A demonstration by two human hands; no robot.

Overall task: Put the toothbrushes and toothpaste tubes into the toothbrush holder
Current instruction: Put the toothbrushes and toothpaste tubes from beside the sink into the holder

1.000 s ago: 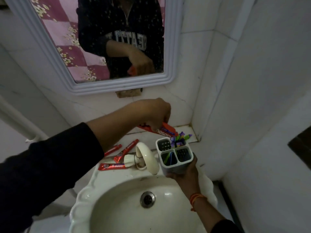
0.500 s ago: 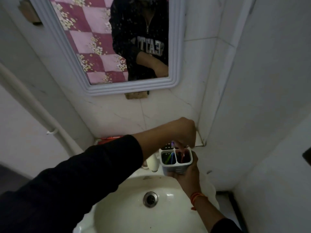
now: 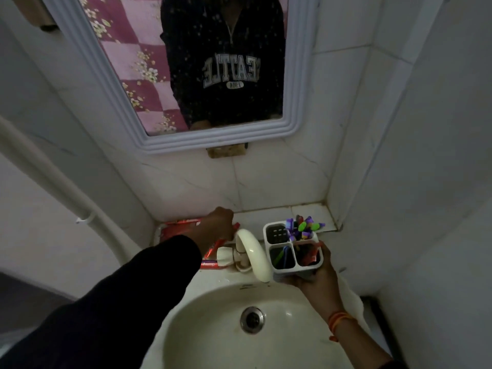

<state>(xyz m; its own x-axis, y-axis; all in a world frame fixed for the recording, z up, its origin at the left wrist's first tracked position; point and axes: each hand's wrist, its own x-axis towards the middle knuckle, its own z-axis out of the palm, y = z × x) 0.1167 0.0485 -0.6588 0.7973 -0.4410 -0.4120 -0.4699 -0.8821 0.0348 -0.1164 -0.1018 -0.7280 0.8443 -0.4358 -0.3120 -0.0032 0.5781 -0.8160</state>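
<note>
My right hand point(image 3: 316, 282) holds the white four-compartment toothbrush holder point(image 3: 291, 270) from below, over the sink's right rim. Several toothbrushes point(image 3: 303, 227) with purple and green heads stand in its back right compartment. A red toothpaste tube point(image 3: 310, 255) sits in the front right one, and green and blue brush handles point(image 3: 282, 254) in the front left. My left hand point(image 3: 219, 223) is down on the ledge behind the tap, fingers closed on a red toothpaste tube point(image 3: 235, 225). More red tubes point(image 3: 210, 263) lie under my wrist by the tap base.
A cream curved tap point(image 3: 253, 251) stands between my two hands. Below is the sink basin point(image 3: 213, 320) with its metal drain point(image 3: 252, 319). A white-framed mirror point(image 3: 213, 141) hangs above, tiled walls close in on the right, and a white pipe point(image 3: 53, 182) runs down the left.
My left hand left the holder after dropping a red tube into the front right compartment and moved left to the tubes behind the tap. The holder stayed in my right hand.
</note>
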